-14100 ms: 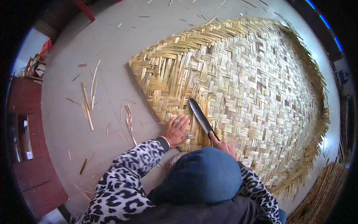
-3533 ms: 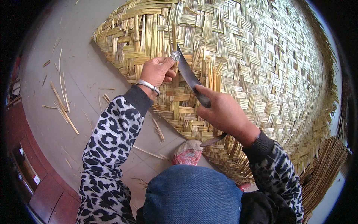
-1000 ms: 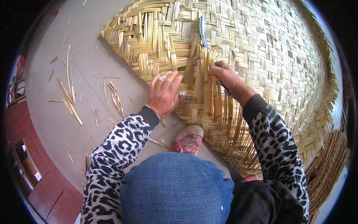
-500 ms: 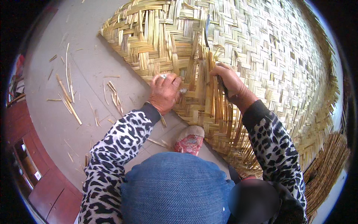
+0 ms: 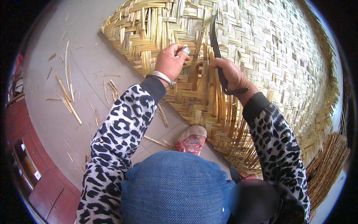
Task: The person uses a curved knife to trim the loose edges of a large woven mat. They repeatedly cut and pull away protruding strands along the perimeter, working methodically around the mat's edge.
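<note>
A large mat of woven pale straw-coloured strips spreads over the floor in front of me. My right hand grips a sickle; its dark, slightly curved blade points away from me above the weave. Loose strip ends stand out of the mat just left of that hand. My left hand is closed over the mat's left part, with a white wrapping on one digit. What its fingers hold, if anything, is hidden. A silver bracelet circles the left wrist.
Cut strips lie scattered on the grey floor at left. A red patterned shoe is by the mat's near edge. Reddish-brown furniture stands at lower left, and a bundle of brown stalks at lower right.
My left hand has moved away from me and slightly right, turning so the bracelet shows. The right hand has shifted a little, and the sickle's blade has turned and now shows its dark side.
</note>
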A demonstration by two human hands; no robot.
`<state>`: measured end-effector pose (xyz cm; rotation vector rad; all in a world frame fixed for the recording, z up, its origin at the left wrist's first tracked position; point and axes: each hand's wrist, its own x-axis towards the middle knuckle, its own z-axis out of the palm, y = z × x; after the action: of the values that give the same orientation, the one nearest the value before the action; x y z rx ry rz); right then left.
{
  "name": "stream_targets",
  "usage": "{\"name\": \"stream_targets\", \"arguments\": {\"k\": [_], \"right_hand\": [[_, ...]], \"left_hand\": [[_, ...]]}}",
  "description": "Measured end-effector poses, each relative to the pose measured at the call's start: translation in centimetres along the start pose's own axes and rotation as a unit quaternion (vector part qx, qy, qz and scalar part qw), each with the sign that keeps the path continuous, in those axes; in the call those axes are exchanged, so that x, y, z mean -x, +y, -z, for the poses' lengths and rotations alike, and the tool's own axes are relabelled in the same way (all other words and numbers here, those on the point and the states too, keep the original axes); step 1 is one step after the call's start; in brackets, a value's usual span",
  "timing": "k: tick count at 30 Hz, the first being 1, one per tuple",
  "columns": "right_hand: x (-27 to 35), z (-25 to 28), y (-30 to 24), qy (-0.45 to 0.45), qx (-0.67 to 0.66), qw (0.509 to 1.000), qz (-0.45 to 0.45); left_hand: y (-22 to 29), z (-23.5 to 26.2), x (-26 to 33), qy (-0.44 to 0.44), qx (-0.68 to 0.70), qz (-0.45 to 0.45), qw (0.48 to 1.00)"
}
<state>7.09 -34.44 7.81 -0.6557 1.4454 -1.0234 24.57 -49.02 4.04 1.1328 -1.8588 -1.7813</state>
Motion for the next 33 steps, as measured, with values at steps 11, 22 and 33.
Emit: {"name": "stream_targets", "arguments": {"k": [11,22,33], "right_hand": [[0.1,-2.9,-0.6,0.051,-0.111,0.991,-0.056],[2.4,-2.2,-1.1,-0.019,0.313,0.904,0.291],[5.4,-8.1,-5.1,-0.018,-0.069,0.996,0.054]], "left_hand": [[-3.0,0.5,-0.1,-0.023,-0.053,-0.011,0.998],[-3.2,0.5,0.0,-0.014,-0.246,-0.125,0.961],[-3.5,0.0,1.2,-0.065,-0.304,-0.151,0.938]]}}
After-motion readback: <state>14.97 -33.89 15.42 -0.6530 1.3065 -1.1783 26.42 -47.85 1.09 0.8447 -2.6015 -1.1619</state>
